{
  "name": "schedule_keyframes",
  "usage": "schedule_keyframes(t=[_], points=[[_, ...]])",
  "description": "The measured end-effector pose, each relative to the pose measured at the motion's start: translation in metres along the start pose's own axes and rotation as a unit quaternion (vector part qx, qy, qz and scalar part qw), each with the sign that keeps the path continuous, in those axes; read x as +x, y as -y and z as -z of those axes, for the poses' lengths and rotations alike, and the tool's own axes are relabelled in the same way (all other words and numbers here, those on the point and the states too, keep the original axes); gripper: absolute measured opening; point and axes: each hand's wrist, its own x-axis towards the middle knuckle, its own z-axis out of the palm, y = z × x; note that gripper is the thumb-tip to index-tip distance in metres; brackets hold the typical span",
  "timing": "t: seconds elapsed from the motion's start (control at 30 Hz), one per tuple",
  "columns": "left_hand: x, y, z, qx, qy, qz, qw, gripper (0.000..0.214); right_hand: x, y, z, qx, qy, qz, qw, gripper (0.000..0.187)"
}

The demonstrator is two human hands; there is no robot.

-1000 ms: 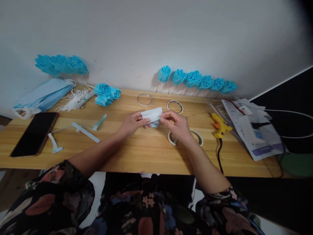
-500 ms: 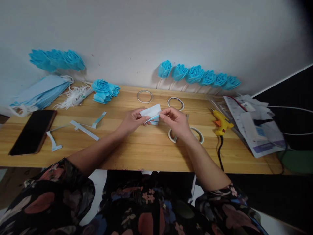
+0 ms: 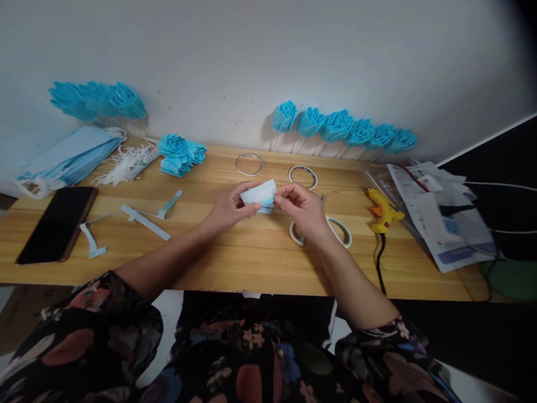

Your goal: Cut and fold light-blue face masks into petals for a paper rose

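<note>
Between my hands is a small stack of white and light-blue fabric pieces [image 3: 259, 193], like cut face-mask cloth. My left hand [image 3: 233, 207] grips its left end between thumb and fingers. At the right edge of the stack, the thumb and forefinger of my right hand [image 3: 302, 208] pinch the cloth. Partly under my right hand and forearm lie rolls of white tape [image 3: 340, 232], with scissors-like grey metal [image 3: 323, 200] showing behind the fingers. Cut cloth strips [image 3: 146, 222] lie to the left of my left hand.
Blue cloth roses on sticks [image 3: 337, 125] lean on the wall, with more roses [image 3: 178, 154] at the table's back. Left are face masks [image 3: 75, 151], white ear loops [image 3: 123, 163] and a phone [image 3: 59, 224]. Right are a yellow glue gun [image 3: 384, 210] and plastic packaging [image 3: 448, 224].
The upper cloth piece now lies flatter over the stack, and my left thumb has shifted slightly. Both hands stay in nearly the same place; the view has moved a little.
</note>
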Motion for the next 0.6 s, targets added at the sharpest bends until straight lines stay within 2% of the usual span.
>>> schedule_keyframes(t=[0.1,0.2,0.27,0.47,0.6], points=[[0.001,0.002,0.0002,0.017,-0.001,-0.006,1.0,0.059,-0.0002,-0.0003,-0.0009,0.039,0.01,-0.009,0.999,0.031],[0.0023,0.0053,0.0014,0.038,-0.016,-0.033,0.999,0.057,0.0001,0.0008,0.0004,0.069,0.026,-0.03,0.997,0.058],[0.0023,0.0063,0.0016,0.054,-0.02,-0.052,0.997,0.057,0.0001,0.002,0.0021,0.075,0.046,-0.049,0.995,0.069],[-0.0029,-0.0013,-0.0015,0.119,0.004,-0.097,0.988,0.058,-0.0011,0.001,0.0039,0.073,0.086,-0.075,0.991,0.071],[-0.0032,-0.0034,0.0001,0.059,0.003,-0.066,0.996,0.068,-0.0024,0.0019,0.0024,0.066,0.104,-0.071,0.99,0.072]])
